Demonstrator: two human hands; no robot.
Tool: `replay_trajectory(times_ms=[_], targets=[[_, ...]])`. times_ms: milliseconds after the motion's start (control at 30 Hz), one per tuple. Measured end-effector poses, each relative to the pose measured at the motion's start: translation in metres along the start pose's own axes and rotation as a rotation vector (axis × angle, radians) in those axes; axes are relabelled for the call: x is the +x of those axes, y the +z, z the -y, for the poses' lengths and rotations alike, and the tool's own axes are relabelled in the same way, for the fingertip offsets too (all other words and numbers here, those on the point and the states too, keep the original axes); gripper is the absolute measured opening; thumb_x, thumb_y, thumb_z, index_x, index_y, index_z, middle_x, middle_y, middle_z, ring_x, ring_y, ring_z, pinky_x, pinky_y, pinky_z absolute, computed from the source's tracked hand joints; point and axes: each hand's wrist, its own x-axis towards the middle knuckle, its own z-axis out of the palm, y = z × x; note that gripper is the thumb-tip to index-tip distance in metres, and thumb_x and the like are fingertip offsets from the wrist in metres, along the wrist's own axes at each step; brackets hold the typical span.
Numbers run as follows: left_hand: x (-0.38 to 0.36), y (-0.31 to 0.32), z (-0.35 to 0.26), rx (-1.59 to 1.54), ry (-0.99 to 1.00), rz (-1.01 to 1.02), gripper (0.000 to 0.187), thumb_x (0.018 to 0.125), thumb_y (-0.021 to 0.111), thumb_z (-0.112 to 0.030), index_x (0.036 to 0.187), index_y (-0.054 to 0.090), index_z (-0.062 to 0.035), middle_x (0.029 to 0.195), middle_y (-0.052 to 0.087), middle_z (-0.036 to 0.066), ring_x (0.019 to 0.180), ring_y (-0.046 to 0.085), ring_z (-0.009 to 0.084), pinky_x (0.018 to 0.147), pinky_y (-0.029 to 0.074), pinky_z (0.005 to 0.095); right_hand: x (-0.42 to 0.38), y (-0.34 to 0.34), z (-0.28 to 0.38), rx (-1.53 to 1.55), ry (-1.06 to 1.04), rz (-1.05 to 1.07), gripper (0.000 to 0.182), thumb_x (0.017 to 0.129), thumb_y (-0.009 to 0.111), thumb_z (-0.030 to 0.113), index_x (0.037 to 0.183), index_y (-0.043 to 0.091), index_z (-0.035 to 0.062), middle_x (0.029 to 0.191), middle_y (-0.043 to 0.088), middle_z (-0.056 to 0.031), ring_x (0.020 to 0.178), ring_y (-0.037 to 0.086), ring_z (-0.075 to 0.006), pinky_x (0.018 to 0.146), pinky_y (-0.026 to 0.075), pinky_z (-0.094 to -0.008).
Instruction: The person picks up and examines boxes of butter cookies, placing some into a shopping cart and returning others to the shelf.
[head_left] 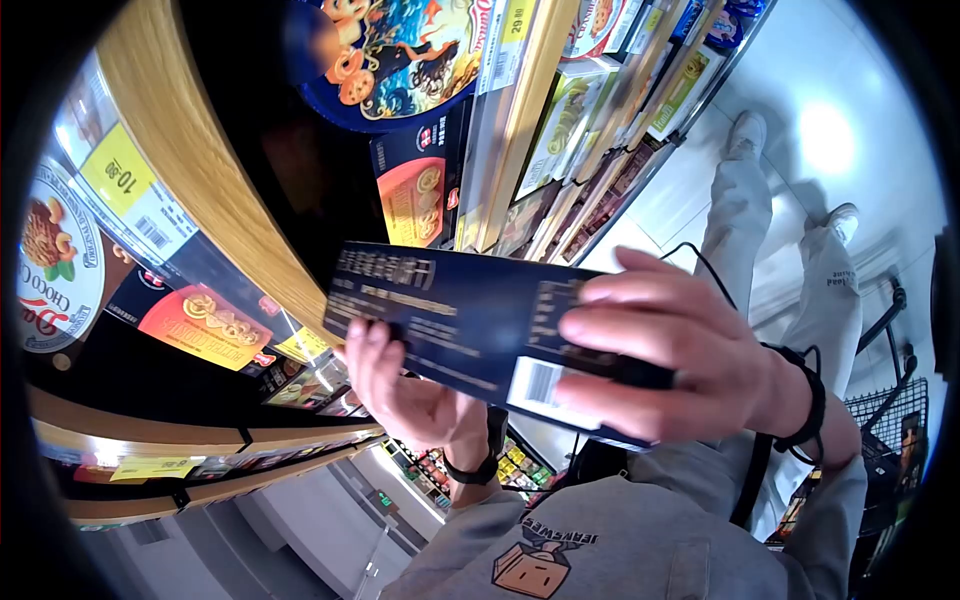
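A dark blue box (450,310) with pale printed text and a white barcode label is held at a tilt between both hands. My left hand (415,395) is under its lower left edge, with fingertips curled onto the printed face. Across the right end lie the spread fingers of my right hand (680,345), partly covering the print and barcode. The hand is slightly blurred, and its thumb is hidden. Behind the box, on a shelf, is a red and black cookie box (415,200), with a round blue tin (400,60) above it.
Wooden shelf edges (170,130) with yellow price tags (118,168) run along the left. A round Danisa tin (60,265) and a red cookie box (205,328) sit there. At the right are a black wire basket (890,410) and pale floor tiles (820,60) beyond my shoes.
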Motion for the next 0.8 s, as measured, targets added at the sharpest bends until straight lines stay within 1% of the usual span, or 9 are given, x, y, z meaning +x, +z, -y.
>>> replay_trajectory(times_ms=[100, 233, 300, 433, 500, 533, 567, 633, 800], targets=[[-0.008, 0.017, 0.005, 0.017, -0.065, -0.171, 0.058, 0.076, 0.078, -0.024, 0.118, 0.049, 0.0032, 0.118, 0.059, 0.021, 0.119, 0.053, 0.0401, 0.106, 0.036, 0.0552, 0.019, 0.024, -0.008, -0.046, -0.089, -0.163, 0.018, 0.075, 0.072, 0.011, 0.092, 0.068, 0.0088, 0.101, 0.065, -0.0152, 0.092, 0.064, -0.0305, 0.081, 0.057, -0.0435], [-0.015, 0.017, 0.012, 0.117, -0.081, 0.029, 0.056, 0.08, 0.072, -0.01, 0.126, 0.045, 0.0048, 0.126, 0.055, 0.023, 0.123, 0.05, 0.0403, 0.105, 0.039, 0.0557, 0.023, 0.021, -0.014, -0.097, -0.082, -0.022, 0.018, 0.074, 0.074, 0.01, 0.091, 0.067, 0.0089, 0.103, 0.065, -0.0155, 0.093, 0.064, -0.0301, 0.082, 0.058, -0.0432], [-0.015, 0.026, 0.017, 0.046, -0.088, -0.045, 0.054, 0.081, 0.071, -0.01, 0.126, 0.045, 0.0049, 0.129, 0.052, 0.024, 0.124, 0.05, 0.0402, 0.106, 0.038, 0.0546, 0.023, 0.027, -0.012, -0.082, -0.029, -0.073, 0.02, 0.072, 0.075, 0.009, 0.091, 0.067, 0.0091, 0.103, 0.065, -0.0146, 0.094, 0.063, -0.0297, 0.084, 0.057, -0.0431], [-0.016, 0.07, 0.029, 0.235, -0.134, -0.385, 0.066, 0.09, 0.063, -0.034, 0.135, 0.037, 0.0082, 0.135, 0.045, 0.028, 0.125, 0.049, 0.0345, 0.098, 0.05, 0.0434, 0.038, 0.067, -0.004, -0.034, 0.033, -0.224, 0.02, 0.072, 0.075, 0.008, 0.091, 0.069, 0.0066, 0.107, 0.064, -0.0141, 0.098, 0.062, -0.0284, 0.087, 0.056, -0.0406], [-0.027, 0.067, 0.015, 0.143, -0.491, -0.177, 0.077, 0.088, 0.066, -0.033, 0.142, 0.029, 0.007, 0.135, 0.046, 0.026, 0.118, 0.054, 0.0335, 0.099, 0.048, 0.0437, 0.041, 0.086, -0.027, 0.039, -0.032, -0.165, 0.03, 0.068, 0.075, 0.009, 0.095, 0.067, -0.0024, 0.104, 0.061, -0.0138, 0.097, 0.061, -0.0282, 0.084, 0.056, -0.0387], [-0.013, 0.069, 0.0, 0.003, -0.566, -0.24, 0.075, 0.093, 0.059, -0.033, 0.147, 0.023, 0.0045, 0.132, 0.051, 0.023, 0.113, 0.057, 0.0312, 0.101, 0.046, 0.0429, 0.048, 0.092, -0.029, 0.06, 0.059, -0.174, 0.039, 0.067, 0.076, 0.011, 0.102, 0.065, -0.0012, 0.105, 0.059, -0.0143, 0.097, 0.06, -0.028, 0.082, 0.056, -0.0383], [-0.004, 0.076, -0.009, -0.08, -0.515, -0.279, 0.071, 0.092, 0.059, -0.038, 0.143, 0.032, 0.0039, 0.125, 0.057, 0.019, 0.112, 0.057, 0.0306, 0.099, 0.045, 0.0443, 0.055, 0.097, -0.031, 0.077, 0.147, -0.189, 0.047, 0.065, 0.077, 0.013, 0.108, 0.063, 0.0001, 0.106, 0.057, -0.0148, 0.098, 0.059, -0.0279, 0.081, 0.056, -0.038], [-0.004, 0.083, -0.003, -0.082, -0.474, -0.295, 0.07, 0.092, 0.059, -0.039, 0.141, 0.033, 0.0043, 0.123, 0.058, 0.019, 0.111, 0.057, 0.0303, 0.097, 0.046, 0.0443, 0.063, 0.104, -0.044, 0.12, 0.061, -0.146, 0.036, 0.081, 0.069, 0.014, 0.112, 0.057, 0.0007, 0.113, 0.048, -0.0181, 0.105, 0.05, -0.0274, 0.085, 0.055, -0.037], [-0.018, 0.081, 0.022, -0.07, -0.585, -0.206, 0.067, 0.092, 0.06, -0.039, 0.136, 0.037, 0.0053, 0.119, 0.059, 0.019, 0.107, 0.058, 0.0297, 0.094, 0.046, 0.0442, 0.095, 0.116, -0.038, -0.139, 0.118, 0.003, 0.046, 0.075, 0.067, 0.006, 0.119, 0.056, -0.0027, 0.105, 0.052, -0.016, 0.103, 0.052, -0.0282, 0.091, 0.049, -0.0338]])
